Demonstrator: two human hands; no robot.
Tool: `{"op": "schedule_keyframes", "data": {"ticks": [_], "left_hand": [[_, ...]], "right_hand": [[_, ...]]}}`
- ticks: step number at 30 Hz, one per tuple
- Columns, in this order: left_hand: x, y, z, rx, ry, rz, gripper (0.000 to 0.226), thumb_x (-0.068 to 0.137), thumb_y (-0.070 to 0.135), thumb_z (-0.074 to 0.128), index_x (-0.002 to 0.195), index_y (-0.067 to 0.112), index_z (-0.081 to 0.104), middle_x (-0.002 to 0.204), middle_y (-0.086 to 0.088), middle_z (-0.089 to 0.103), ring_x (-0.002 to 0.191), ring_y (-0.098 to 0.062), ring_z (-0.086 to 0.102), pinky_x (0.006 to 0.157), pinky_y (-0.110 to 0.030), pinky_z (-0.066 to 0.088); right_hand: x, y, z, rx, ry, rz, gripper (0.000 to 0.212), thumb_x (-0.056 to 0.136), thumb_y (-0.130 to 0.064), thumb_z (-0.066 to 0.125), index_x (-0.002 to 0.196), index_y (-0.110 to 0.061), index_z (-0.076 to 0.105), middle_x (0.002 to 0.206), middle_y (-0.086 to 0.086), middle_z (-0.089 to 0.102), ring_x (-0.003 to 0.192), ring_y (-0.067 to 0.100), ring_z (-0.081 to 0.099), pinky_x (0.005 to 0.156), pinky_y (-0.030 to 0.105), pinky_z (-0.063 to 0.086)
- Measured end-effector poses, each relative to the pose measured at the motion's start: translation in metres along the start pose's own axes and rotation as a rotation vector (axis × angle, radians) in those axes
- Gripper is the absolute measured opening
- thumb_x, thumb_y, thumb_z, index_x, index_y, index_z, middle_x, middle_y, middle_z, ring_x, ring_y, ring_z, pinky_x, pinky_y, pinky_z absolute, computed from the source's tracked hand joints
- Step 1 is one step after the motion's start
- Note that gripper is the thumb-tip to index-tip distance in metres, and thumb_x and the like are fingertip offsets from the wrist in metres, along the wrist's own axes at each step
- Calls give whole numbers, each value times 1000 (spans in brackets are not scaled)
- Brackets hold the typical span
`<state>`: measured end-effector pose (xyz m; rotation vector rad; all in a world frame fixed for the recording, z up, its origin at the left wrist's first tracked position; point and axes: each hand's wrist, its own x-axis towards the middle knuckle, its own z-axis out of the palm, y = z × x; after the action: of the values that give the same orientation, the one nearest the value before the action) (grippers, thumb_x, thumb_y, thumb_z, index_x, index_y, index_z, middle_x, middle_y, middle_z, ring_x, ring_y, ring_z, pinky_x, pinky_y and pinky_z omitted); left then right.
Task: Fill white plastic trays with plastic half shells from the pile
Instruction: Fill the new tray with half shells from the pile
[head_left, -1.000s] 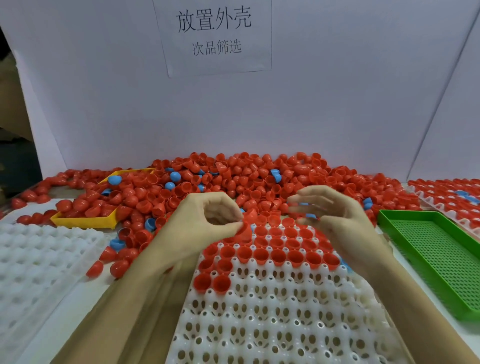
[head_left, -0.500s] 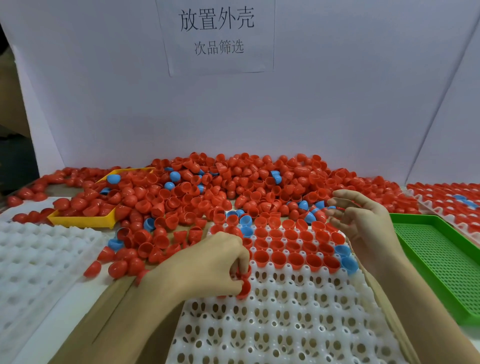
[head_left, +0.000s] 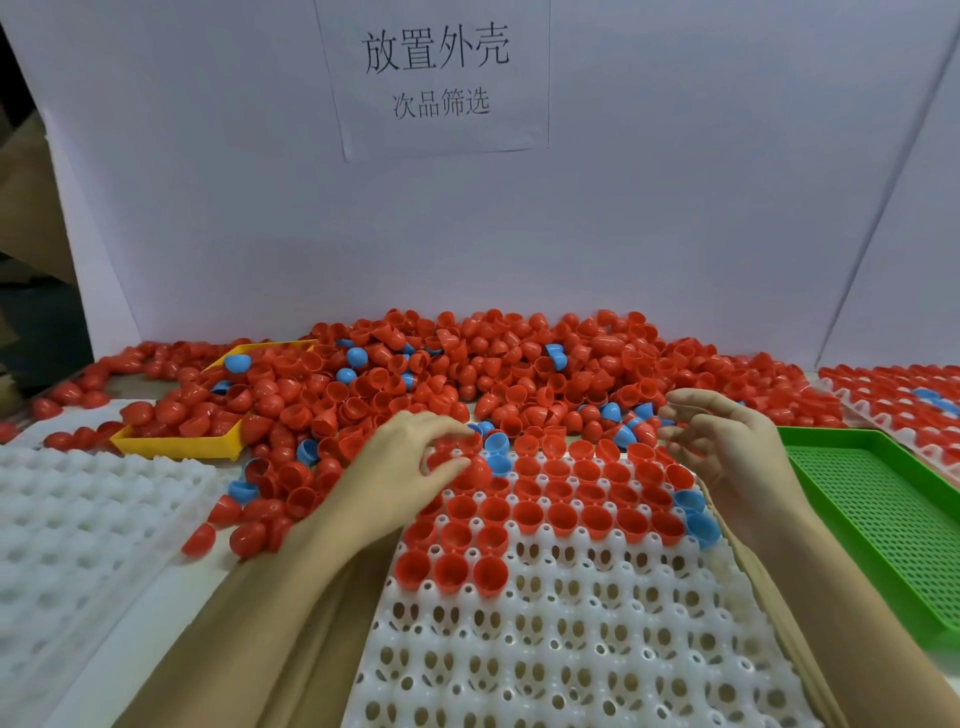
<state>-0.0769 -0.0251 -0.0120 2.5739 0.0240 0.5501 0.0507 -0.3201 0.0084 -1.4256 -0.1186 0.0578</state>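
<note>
Roughly half of the white tray (head_left: 597, 649) holds red shells; its near rows are bare. The left hand (head_left: 410, 462) pinches a red shell (head_left: 475, 470) at the tray's far left. The right hand (head_left: 727, 447) hovers, fingers loose, beside the pile (head_left: 519, 364).

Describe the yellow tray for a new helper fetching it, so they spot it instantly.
Look left of the centre white tray, at the left edge of the pile of half shells. The yellow tray sits there, half buried in red shells. It is the only yellow thing; the other coloured tray is green.
</note>
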Motion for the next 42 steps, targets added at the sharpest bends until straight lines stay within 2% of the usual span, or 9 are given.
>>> {"op": "schedule_keyframes", "data": {"ticks": [4,8,13,19,22,28,32,36,42], "left_hand": [[-1,-2,18,-9,-40,-8,31,93,42,72,123,39,71,115,28,58,115,2,49,104,-29,44],[-1,-2,16,-63,50,-28,23,87,41,78,110,41,73,102,28,57,94,7,51,90,-22,45],[6,-16,-9,-13,258,-71,16,88,28,79,102,30,72,98,17,67,92,3,60,79,-15,46],[-2,-92,-57,134,702,-380,19,92,20,74,108,10,68,93,-8,66,90,-31,64,81,-45,52],[-10,-107,-63,127,761,-484,36,97,19,67,130,5,62,94,-9,69,95,-32,66,85,-52,56],[-1,-90,-48,162,645,-281,30,98,17,65,127,10,65,103,-4,72,96,-27,67,87,-47,56],[10,-63,-12,155,296,-65,31,101,31,62,130,21,65,131,4,61,123,-14,55,104,-29,43],[20,-64,19,270,-18,-90,50,106,52,40,148,27,49,163,3,35,151,-13,29,122,-39,22],[23,-72,26,317,-74,-131,50,106,57,32,145,30,46,160,-1,37,150,-19,27,121,-40,22]], "right_hand": [[-2,-1,3,-51,-28,-5,45,90,19,42,97,-10,76,82,2,78,73,16,72,72,28,58],[-2,-1,4,-57,-34,-1,44,91,19,42,96,-9,76,81,2,78,74,17,72,73,30,58],[-1,-3,-2,-59,-44,-10,44,90,18,43,97,-10,76,81,0,79,72,15,73,69,26,60],[1,-2,-1,-75,-50,-4,43,91,17,44,96,-10,76,81,0,79,71,14,74,75,31,56],[0,-1,1,-95,-53,-2,43,92,17,44,95,-10,77,81,0,79,71,13,74,75,30,55],[-1,-2,1,-115,-51,6,42,94,17,44,96,-10,76,83,2,79,72,14,75,72,29,57],[-3,-1,2,-122,-61,4,40,94,17,44,98,-8,76,83,2,79,72,13,75,71,28,58],[-4,-1,2,-130,-84,-6,39,92,17,45,98,-6,76,83,3,78,73,14,75,73,29,56],[-2,0,1,-130,-87,-10,41,92,18,43,96,-7,76,81,5,76,76,18,72,76,32,56]]}}
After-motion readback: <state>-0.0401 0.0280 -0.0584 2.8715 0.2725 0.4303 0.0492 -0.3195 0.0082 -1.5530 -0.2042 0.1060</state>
